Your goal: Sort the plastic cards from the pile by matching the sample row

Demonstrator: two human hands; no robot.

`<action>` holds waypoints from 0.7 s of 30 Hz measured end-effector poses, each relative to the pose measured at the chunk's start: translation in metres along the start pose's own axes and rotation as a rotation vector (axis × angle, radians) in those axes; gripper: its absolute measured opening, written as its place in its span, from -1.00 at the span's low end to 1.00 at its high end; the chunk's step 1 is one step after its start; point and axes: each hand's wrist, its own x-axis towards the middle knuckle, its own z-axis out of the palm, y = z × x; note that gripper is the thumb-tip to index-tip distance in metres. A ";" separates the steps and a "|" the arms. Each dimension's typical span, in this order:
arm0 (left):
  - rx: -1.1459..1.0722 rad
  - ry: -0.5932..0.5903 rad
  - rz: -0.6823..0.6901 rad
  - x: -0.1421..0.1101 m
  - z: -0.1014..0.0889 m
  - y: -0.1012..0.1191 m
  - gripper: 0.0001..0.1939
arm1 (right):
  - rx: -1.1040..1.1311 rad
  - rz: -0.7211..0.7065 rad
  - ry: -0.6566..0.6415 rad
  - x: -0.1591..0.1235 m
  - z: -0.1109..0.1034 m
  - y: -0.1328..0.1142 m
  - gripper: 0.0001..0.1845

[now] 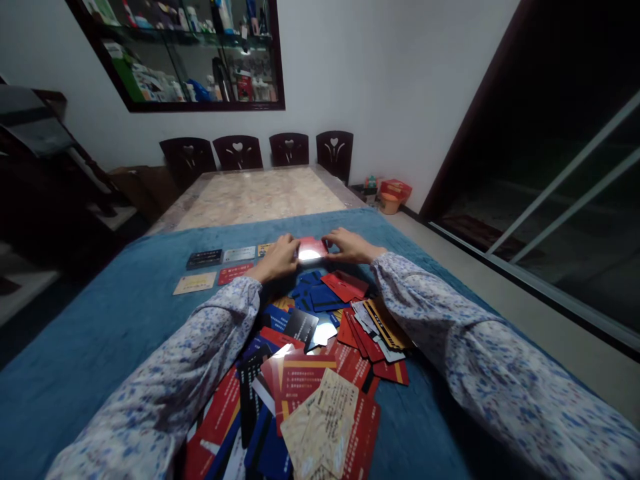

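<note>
A shiny red card [311,245] is held by its two side edges, just beyond a heap of cards. My left hand [280,257] pinches its left edge, and my right hand [351,245] grips the right edge. Glare whitens the card's near part. Left of my left hand lie cards in rows: a black one [204,259], a pale grey one [239,254], a partly hidden yellow one [263,249], a cream one [195,283] and a red one [234,273]. Between my forearms spreads the loose heap of red, blue, black and cream cards [320,417].
A blue cloth [125,320] covers the near part of the table; its marble-patterned top [260,193] shows beyond. Several dark chairs [237,152] line the far end. A glass-shelved cabinet [190,53] is set in the wall. An orange bucket [389,203] stands on the floor at right.
</note>
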 end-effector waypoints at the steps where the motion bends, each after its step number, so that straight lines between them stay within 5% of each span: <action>1: 0.013 -0.006 -0.010 0.001 -0.001 -0.001 -0.72 | -0.001 -0.002 -0.001 0.004 0.001 0.001 -0.59; 21: 0.164 -0.124 -0.163 0.031 -0.002 -0.024 -0.75 | -0.040 0.043 -0.117 0.069 0.010 0.018 -0.51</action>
